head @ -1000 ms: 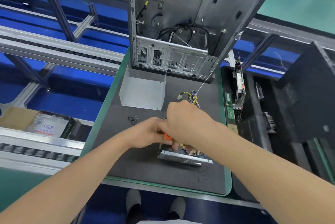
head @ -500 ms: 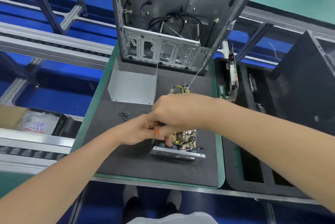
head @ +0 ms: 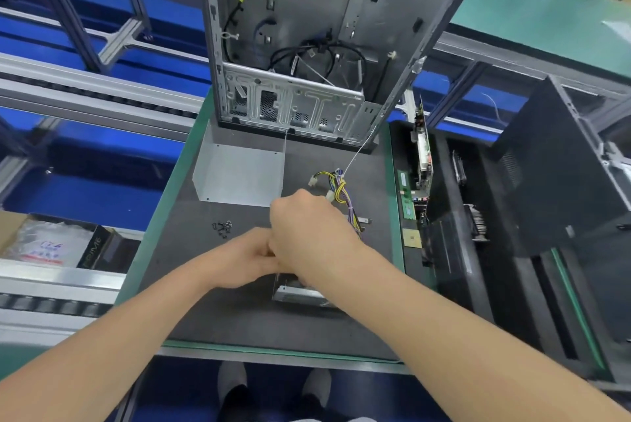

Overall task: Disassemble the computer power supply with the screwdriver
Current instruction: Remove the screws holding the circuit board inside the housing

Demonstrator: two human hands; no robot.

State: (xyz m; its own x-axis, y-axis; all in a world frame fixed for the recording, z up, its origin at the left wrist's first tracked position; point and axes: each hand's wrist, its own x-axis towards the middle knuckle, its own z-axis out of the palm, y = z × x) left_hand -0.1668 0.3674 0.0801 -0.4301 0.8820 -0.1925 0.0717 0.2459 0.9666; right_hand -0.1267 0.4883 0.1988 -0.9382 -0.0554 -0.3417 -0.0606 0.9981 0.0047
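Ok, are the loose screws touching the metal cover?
Apart. The head view shows a strip of bare dark mat between the screws and the near edge of the cover.

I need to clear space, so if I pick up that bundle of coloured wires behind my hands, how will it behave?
Probably floppy: the wire bundle lies in loose curves on the mat, so it would sag. Its white connectors would likely dangle. It runs toward the power supply under your right hand, so it may tug that along.
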